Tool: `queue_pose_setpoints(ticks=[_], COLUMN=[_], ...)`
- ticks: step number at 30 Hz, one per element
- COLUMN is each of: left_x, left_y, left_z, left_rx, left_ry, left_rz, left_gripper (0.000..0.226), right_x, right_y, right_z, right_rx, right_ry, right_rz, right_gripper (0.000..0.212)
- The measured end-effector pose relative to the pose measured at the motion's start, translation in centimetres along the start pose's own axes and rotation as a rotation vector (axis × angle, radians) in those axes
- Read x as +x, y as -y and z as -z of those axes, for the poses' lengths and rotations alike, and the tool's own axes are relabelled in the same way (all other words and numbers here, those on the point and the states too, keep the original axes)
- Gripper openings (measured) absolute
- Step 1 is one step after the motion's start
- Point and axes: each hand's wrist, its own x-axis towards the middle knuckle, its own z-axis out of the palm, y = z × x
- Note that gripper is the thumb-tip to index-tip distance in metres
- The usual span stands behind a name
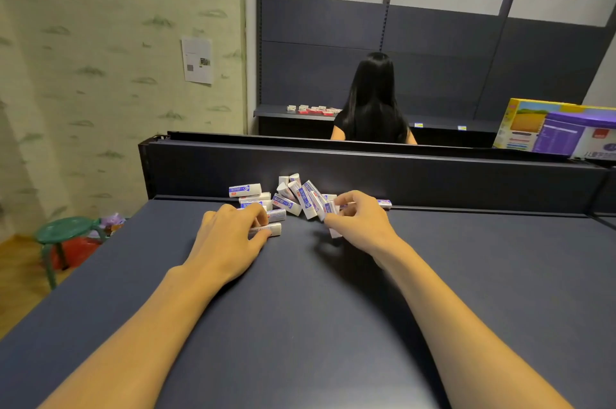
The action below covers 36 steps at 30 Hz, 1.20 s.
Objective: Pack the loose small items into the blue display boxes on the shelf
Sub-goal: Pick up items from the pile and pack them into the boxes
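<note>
head | pile (293, 197) of small white-blue packs against back rail (366, 172) of blue shelf (316, 292); print illegible | left hand (230, 238) pinching pack (266, 228), fingers partly hiding it | right hand (358, 220) curled round packs, count unclear | beyond rail: person (371, 102), stool (65, 230) left

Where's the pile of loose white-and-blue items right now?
In the head view, the pile sits mid-shelf against the dark back panel, just beyond both hands: the left hand holds one item, the right hand pinches others.
</note>
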Motion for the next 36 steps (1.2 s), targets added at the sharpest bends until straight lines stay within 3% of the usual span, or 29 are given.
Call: queue_pose_setpoints(ticks=[6, 10, 17, 22, 36], left_x=[-0.8, -1.5, -2.7, -4.4, -7.1], left_y=[-0.7, -1.5, -2.2, -3.6, -10.7], left_z=[0.5, 1.1, 3.7, 5.0, 5.6], left_rx=[-0.048, -0.014, -0.045, -0.031, -0.203], left_ry=[-0.02, -0.05, -0.032, 0.004, 0.086], left_rz=[0.035, 0.04, 0.048, 0.03, -0.121], left_gripper=[0.015, 0.014, 0.021, 0.031, 0.026], right_x=[-0.7, -1.6, -4.4, -7.8, -14.6], right_y=[0.8, 1.0, 1.4, 1.6, -0.4], right_z=[0.4, 0.5, 1.4, 2.7, 10.2], right_rx=[0.095, 0.215, 0.097, 0.077, -0.114], right_ry=[0.064, 0.076, 0.075, 0.06, 0.011], right_rz=[0.048, 0.059, 0.158, 0.177, 0.203], right_gripper=[0.02, 0.029, 0.037, 0.026, 0.023])
